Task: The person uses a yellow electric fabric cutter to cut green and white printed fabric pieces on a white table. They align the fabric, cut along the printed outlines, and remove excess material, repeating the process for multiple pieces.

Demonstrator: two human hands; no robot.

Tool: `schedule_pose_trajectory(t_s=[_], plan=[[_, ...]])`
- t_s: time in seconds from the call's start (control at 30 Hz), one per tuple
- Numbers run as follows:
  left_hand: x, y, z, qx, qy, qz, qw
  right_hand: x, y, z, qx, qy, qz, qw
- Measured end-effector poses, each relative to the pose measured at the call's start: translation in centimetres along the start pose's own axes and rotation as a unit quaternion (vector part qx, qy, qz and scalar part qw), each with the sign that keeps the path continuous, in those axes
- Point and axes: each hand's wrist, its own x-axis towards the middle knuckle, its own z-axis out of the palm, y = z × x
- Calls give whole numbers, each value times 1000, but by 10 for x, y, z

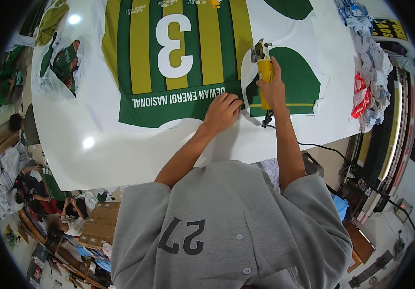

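Note:
A green and mustard striped jersey panel (pixel 212 58), printed in white, lies flat on the white table. My left hand (pixel 223 113) rests on its lower green band near the right corner, fingers bent with the tips pressing the cloth. My right hand (pixel 273 89) is wrapped round the yellow body of a handheld electric fabric cutter (pixel 265 72). The cutter's metal head (pixel 260 50) points away from me, on the white strip between the striped panel and a green sleeve piece (pixel 294 72). A black cord (pixel 323 146) trails from its rear to the right.
White table (pixel 92 164) edge runs in front of my body. White and grey fabric scraps (pixel 373 67) with a red and white piece (pixel 360 96) heap along the right edge. Dark cut pieces (pixel 65 62) lie at the left. People sit beyond the table, near cardboard boxes (pixel 100 224).

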Motion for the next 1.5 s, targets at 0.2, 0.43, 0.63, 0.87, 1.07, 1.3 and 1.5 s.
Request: schedule_pose_trajectory(t_s=[0.2, 0.43, 0.63, 0.87, 1.07, 1.3, 1.5], plan=[[30, -16, 4, 69, -63, 52, 994, 18, -9, -6, -11, -29, 29, 999], [27, -22, 10, 92, -76, 53, 991, 68, -20, 4, 2, -2, -34, 999], [27, -23, 13, 85, -82, 43, 992, 130, -38, 4, -2, -18, -19, 1000], [27, -24, 13, 82, -84, 47, 992, 205, -64, 6, -11, -15, -41, 999], [27, -25, 13, 90, -98, 45, 990, 275, -81, 10, -12, -16, -56, 998], [29, -25, 12, 67, -87, 39, 993, 344, -98, 18, -25, 6, -90, 996], [30, -23, 10, 64, -108, 20, 992, 410, -118, 24, -38, 8, -98, 994]])
